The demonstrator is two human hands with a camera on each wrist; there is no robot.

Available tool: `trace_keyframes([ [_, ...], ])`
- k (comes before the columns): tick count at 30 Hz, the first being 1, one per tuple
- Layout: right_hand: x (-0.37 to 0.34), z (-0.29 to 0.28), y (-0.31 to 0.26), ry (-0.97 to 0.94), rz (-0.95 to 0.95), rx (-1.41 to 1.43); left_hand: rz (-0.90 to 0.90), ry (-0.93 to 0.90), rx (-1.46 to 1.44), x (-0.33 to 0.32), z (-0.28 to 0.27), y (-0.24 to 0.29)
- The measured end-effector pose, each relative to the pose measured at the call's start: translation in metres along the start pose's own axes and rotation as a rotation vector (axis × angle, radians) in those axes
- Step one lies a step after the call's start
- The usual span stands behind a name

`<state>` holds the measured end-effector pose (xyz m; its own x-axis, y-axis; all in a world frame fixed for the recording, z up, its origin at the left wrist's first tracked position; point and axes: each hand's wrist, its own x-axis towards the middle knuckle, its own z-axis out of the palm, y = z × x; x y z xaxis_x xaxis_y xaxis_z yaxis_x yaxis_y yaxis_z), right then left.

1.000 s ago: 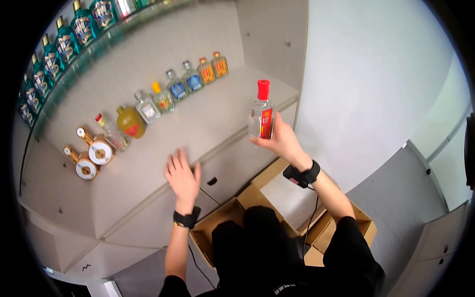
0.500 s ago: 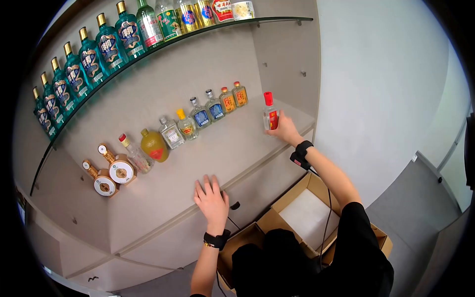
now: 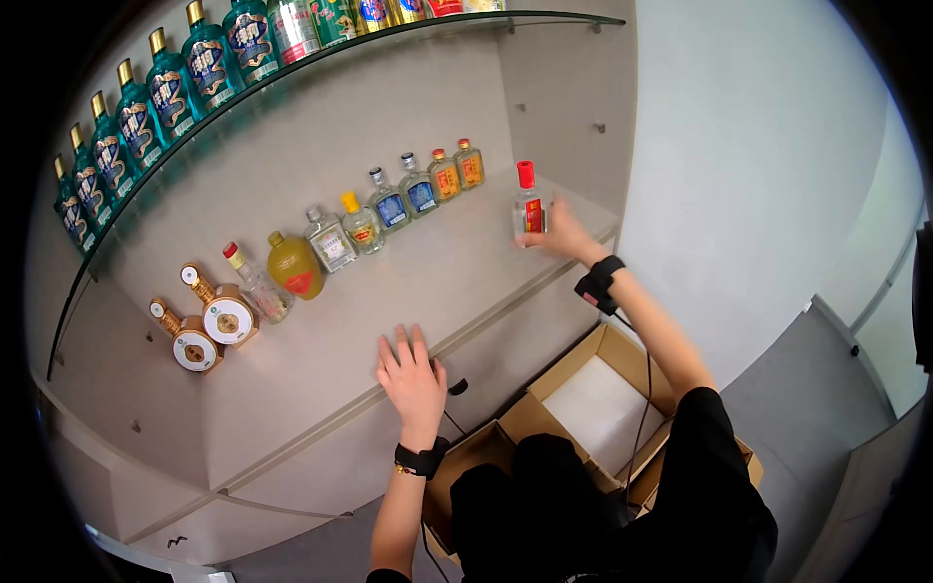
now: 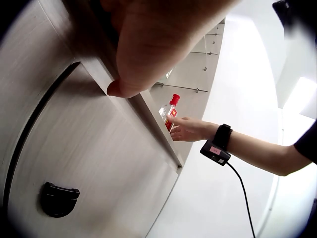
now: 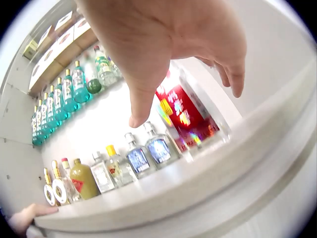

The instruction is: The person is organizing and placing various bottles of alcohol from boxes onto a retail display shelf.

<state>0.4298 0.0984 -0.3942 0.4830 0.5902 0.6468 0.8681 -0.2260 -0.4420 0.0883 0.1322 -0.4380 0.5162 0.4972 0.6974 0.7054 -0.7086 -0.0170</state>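
A clear glass liquor bottle with a red cap and red label [image 3: 532, 216] stands upright on the cabinet counter near its right end. My right hand [image 3: 569, 236] is around its near side, thumb to the left and fingers to the right. In the right wrist view a gap shows between the fingers [image 5: 237, 79] and the bottle's side. My left hand [image 3: 413, 379] lies flat on the counter's front edge with fingers extended, holding nothing; its thumb [image 4: 126, 84] hangs over the edge in the left wrist view.
Along the counter runs a row of bottles, from round gold-and-white ones [image 3: 195, 350] to small orange-labelled ones [image 3: 469, 165]. A glass shelf [image 3: 292, 70] above carries teal bottles [image 3: 173, 89]. Below are cardboard boxes [image 3: 544, 428], a drawer handle [image 4: 58, 200] and a wrist camera cable [image 3: 637, 428].
The right hand has brought the red-capped bottle forward onto the counter, and its fingers have loosened from it. The left hand has come to rest on the counter edge.
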Motion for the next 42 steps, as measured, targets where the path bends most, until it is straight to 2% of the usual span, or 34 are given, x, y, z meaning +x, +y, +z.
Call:
trace_keyframes([
  [4, 0.025, -0.074, -0.028, -0.034, 0.028, 0.091, -0.013, -0.006, -0.004, 0.000, 0.000, 0.002],
  [7, 0.041, -0.107, -0.052, -0.161, -0.031, 0.160, -0.011, 0.021, -0.008, -0.001, 0.002, 0.003],
  [8, 0.044, -0.108, -0.056, -0.194, -0.108, 0.113, -0.013, 0.012, -0.010, -0.001, 0.001, 0.003],
  [9, 0.048, -0.106, -0.056, -0.227, -0.186, 0.070, -0.004, 0.012, -0.007, 0.000, -0.001, 0.003],
  [10, 0.052, -0.103, -0.055, -0.233, -0.182, 0.076, 0.006, 0.012, 0.000, 0.000, -0.002, 0.003],
  [12, 0.061, -0.097, -0.055, -0.244, -0.344, -0.027, 0.003, -0.002, -0.008, 0.001, -0.001, 0.001],
  [16, 0.066, -0.085, -0.054, -0.297, -0.255, -0.027, 0.004, -0.009, -0.029, 0.000, 0.000, 0.000],
  [22, 0.072, -0.072, -0.051, -0.192, -0.358, -0.091, -0.001, -0.019, -0.032, 0.000, 0.000, 0.000],
  [31, 0.111, -0.035, -0.031, -0.128, -0.302, -0.195, -0.011, -0.032, -0.039, 0.003, -0.003, 0.002],
  [33, 0.124, -0.025, -0.029, -0.149, -0.198, -0.270, -0.015, -0.019, -0.028, 0.002, -0.001, 0.003],
  [42, 0.178, 0.019, -0.001, -0.018, -0.182, -0.371, -0.054, 0.062, -0.071, 0.003, 0.005, 0.005],
])
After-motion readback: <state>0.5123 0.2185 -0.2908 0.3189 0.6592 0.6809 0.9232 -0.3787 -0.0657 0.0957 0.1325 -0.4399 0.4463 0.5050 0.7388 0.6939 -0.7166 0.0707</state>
